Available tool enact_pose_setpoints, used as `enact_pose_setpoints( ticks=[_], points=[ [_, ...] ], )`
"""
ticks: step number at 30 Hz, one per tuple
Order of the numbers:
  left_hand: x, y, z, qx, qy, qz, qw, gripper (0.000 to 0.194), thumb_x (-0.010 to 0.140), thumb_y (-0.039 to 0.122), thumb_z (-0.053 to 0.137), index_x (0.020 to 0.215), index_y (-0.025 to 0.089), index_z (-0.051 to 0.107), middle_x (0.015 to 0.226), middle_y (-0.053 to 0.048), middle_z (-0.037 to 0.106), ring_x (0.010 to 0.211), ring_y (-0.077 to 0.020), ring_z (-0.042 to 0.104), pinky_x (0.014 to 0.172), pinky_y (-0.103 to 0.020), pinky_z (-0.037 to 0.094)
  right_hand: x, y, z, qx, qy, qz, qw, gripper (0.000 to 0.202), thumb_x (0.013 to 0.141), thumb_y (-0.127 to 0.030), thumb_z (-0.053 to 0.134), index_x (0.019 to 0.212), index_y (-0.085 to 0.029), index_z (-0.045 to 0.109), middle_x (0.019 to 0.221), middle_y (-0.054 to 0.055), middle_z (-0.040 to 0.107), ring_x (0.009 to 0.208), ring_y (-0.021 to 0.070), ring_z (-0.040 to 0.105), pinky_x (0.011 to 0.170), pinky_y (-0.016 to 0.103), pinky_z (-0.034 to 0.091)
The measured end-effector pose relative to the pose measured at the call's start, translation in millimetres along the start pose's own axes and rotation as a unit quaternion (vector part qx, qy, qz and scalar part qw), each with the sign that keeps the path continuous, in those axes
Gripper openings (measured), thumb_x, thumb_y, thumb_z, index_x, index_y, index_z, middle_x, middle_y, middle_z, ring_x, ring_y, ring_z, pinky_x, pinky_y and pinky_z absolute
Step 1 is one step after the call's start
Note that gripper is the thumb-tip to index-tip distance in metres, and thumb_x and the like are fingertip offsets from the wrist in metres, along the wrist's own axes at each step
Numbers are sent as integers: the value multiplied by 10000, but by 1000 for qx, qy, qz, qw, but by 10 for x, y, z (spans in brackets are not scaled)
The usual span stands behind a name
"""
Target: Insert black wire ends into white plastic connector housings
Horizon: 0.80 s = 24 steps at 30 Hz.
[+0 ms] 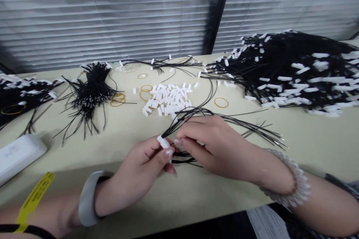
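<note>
My left hand (140, 168) pinches a small white connector (163, 142) between thumb and fingers, just above the pale table (112, 145). My right hand (215, 145) is closed on a bundle of thin black wires (238, 123) that fans out to the right, and its fingertips meet the connector. A few wire ends stick out below, between the two hands. A heap of loose white connectors (168, 99) lies just beyond the hands.
A big pile of black wires with white connectors (294, 69) fills the right back. A bare black wire bundle (89, 91) and another finished pile (19, 95) lie left. Rubber bands (221, 102) are scattered about. A white case (17, 155) sits at the left edge.
</note>
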<state>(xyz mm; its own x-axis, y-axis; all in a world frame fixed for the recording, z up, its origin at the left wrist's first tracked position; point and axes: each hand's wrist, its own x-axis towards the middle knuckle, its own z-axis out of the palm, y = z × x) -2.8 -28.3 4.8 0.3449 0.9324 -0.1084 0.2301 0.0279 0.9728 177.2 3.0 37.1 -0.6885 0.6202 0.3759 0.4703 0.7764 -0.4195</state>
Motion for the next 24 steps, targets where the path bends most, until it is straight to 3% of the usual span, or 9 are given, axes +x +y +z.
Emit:
enact_pose_setpoints(
  ticks=[6,11,14,16,18,20,24],
  points=[
    [2,54,21,-89,47,8,995,150,782,276,574,713,143,567,744,0,613,553,-96,614,569,-221,500,-54,22,-196,-64,136,4,989,101,842,-163,508,806,-172,601,718,-14,598,662,70,518,603,195,377],
    [16,33,17,-130,63,-13,989,136,767,274,610,729,147,579,666,18,614,565,-111,634,577,-227,518,-68,46,-277,-149,252,10,956,82,827,-171,534,891,-180,584,789,44,600,720,125,542,625,253,414],
    [48,-6,5,-139,88,-31,986,137,803,282,574,775,148,584,628,21,611,552,-110,621,577,-235,518,-73,43,-300,-167,298,-20,940,36,808,-151,541,822,-165,571,751,59,562,713,134,515,617,263,405],
    [69,-31,-4,-153,101,-37,982,141,822,292,555,801,157,586,658,28,607,541,-95,610,569,-225,514,-80,34,-305,-126,216,-30,968,81,814,-177,529,736,-176,549,646,18,519,620,109,469,557,247,369],
    [85,-46,-11,-175,106,-39,978,150,822,313,556,803,166,583,703,32,603,539,-87,606,556,-217,511,-83,34,-289,-80,66,-29,994,152,830,-208,498,686,-179,540,593,-11,486,568,89,429,524,235,331],
    [95,-49,-12,-197,105,-43,974,163,811,331,568,795,170,581,711,31,601,543,-90,608,553,-216,510,-79,44,-252,-81,-46,-12,996,192,841,-211,462,671,-176,543,620,-12,495,581,86,427,535,233,318],
    [103,-38,-9,-228,111,-58,966,174,794,333,592,760,163,576,675,31,590,526,-92,600,539,-213,506,-57,71,-164,-119,-100,24,988,198,853,-256,454,706,-168,552,729,11,540,656,103,467,580,240,322]
  ],
)
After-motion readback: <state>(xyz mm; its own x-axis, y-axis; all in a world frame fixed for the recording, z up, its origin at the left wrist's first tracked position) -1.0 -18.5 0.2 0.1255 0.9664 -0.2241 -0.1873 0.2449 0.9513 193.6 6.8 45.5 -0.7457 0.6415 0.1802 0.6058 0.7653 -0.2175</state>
